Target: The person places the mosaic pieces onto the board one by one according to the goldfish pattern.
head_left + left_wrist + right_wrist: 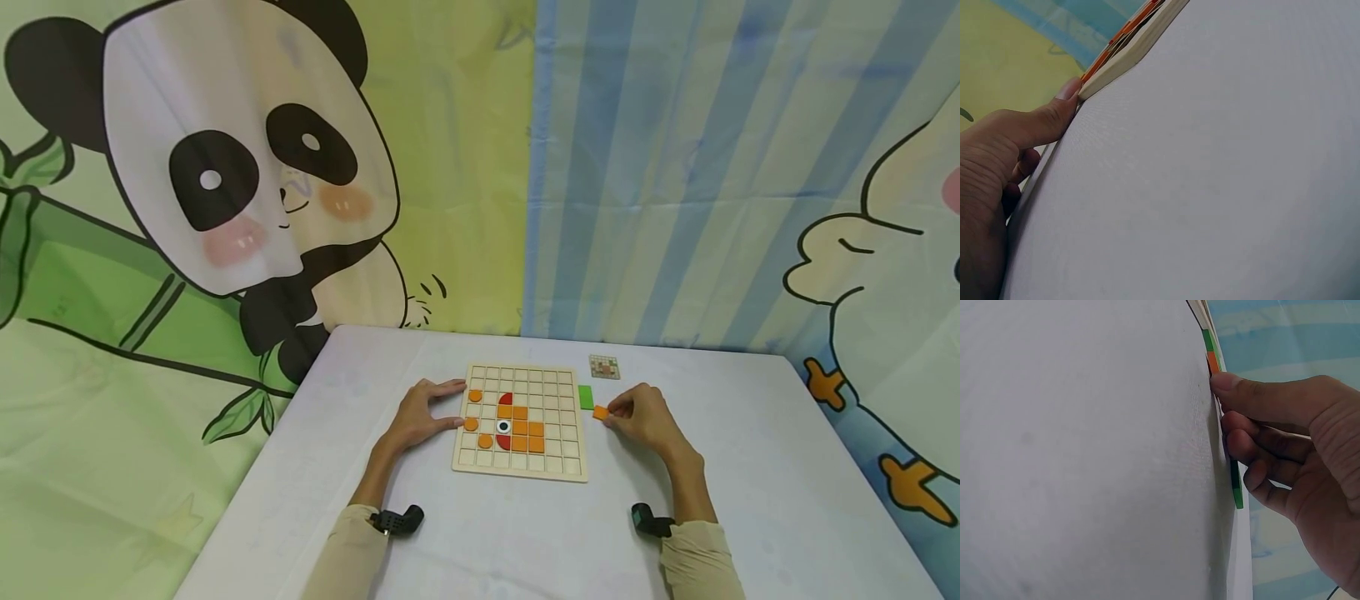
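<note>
A pale wooden grid board point(562, 467) lies on the white table. On it are orange square tiles point(520, 428), two red curved pieces point(503, 442), a white disc with a black eye point(503, 427) and three orange round pieces point(485, 441) near the left side. At the board's left edge, my left hand point(416, 417) rests with thumb and forefinger spread against the rim; its thumb point(1063, 109) touches the corner in the left wrist view. To the right of the board, my right hand point(641, 417) pinches an orange square tile point(601, 412) between thumb and fingers.
A green tile point(586, 397) lies against the board's right edge. Farther back is a small patterned card point(603, 367). Another green piece point(1238, 487) shows below my right fingers. Behind the table hangs a printed cloth with a panda point(247, 150).
</note>
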Tool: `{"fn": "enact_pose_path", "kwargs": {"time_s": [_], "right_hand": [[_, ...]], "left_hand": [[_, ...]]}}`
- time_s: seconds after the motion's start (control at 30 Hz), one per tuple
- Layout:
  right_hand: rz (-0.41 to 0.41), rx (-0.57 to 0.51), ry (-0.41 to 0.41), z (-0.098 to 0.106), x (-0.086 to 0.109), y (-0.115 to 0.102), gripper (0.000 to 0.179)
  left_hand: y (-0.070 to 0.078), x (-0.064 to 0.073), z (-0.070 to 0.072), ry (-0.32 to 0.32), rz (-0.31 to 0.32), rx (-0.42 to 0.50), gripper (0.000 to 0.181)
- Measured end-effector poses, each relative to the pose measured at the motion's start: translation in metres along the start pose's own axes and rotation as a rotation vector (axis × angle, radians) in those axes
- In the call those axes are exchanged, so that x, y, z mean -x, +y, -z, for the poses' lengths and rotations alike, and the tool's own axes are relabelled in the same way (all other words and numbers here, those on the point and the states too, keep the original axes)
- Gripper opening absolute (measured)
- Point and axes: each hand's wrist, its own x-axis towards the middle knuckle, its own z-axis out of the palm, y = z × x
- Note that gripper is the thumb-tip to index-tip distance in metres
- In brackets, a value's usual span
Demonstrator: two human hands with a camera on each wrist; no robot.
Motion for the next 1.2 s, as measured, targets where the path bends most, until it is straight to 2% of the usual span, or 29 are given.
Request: {"fn": "enact_pose_path", "kwargs": {"time_s": [0.6,0.93,1.2], "right_hand": [[-0.014,-0.018,-0.025,0.003,0.006,-0.007,0.019],[0.047,-0.046,-0.038,0.004,0.002,-0.015,0.018],[0.129,-0.095,-0.045,-0.009,-0.003,-0.022,0.018]], "left_hand": [[0.002,0.002,0.003,0.002,-0.001,0.002,0.07],[0.002,0.002,0.002,0.002,0.0,0.006,0.07],[0.005,0.001,0.001,-0.005,0.007,0.004,0.069]]}}
